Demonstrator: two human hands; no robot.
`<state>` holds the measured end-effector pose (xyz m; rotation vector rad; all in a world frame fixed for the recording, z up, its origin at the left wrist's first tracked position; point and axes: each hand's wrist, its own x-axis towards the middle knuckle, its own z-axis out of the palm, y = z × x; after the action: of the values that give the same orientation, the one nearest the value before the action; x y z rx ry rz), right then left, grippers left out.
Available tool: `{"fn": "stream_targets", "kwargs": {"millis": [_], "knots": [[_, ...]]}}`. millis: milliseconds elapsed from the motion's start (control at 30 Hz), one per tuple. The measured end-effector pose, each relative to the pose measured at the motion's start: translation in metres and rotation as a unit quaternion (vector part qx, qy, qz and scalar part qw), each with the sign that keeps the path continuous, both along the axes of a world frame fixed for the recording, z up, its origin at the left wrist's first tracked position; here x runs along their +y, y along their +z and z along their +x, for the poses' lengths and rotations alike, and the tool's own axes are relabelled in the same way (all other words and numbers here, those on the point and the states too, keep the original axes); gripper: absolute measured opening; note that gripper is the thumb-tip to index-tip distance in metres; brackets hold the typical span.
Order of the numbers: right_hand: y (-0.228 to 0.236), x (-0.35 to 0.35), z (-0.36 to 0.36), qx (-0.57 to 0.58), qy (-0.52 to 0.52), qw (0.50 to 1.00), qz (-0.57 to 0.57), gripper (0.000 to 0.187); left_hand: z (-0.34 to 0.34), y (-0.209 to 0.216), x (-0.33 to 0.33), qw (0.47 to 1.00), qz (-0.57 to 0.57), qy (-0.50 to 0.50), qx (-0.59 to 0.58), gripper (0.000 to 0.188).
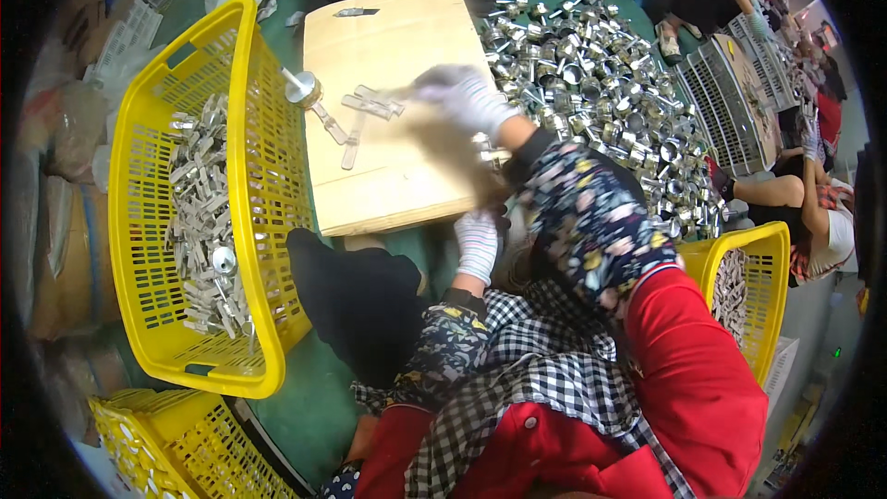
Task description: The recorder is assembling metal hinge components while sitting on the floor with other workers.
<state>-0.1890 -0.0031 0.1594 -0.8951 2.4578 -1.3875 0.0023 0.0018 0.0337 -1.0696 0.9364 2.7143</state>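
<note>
My right hand, in a white striped glove, reaches over the wooden board; its fingers are smeared by motion. Just left of it lie several clear plastic strips, some crossing each other. At the board's left edge rests a shiny round metal part with a stem, one strip beside it. My left hand, in a similar glove, is low at the near right edge of the board. A dark blur covers the area by its fingers, so what it may hold is hidden.
A large yellow basket with many strips stands at left, another yellow basket at right. Metal stemmed parts are heaped beyond the board. A small blade lies on its far end. Other people sit at the far side and right.
</note>
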Motion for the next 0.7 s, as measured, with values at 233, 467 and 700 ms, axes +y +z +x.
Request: {"fn": "stream_targets", "kwargs": {"millis": [233, 467, 700], "knots": [[-0.031, 0.080, -0.075, -0.145, -0.157, 0.975, 0.059, 0.037, -0.002, 0.038, 0.003, 0.974, -0.208, -0.095, -0.005, 0.038], [-0.067, 0.070, -0.086, -0.195, -0.133, 0.970, 0.062, 0.020, -0.002, 0.043, 0.006, 0.974, -0.212, -0.079, -0.028, 0.032], [-0.072, 0.075, -0.087, -0.261, -0.115, 0.958, -0.035, 0.014, -0.004, 0.049, 0.006, 0.977, -0.198, -0.078, -0.028, 0.033]]}}
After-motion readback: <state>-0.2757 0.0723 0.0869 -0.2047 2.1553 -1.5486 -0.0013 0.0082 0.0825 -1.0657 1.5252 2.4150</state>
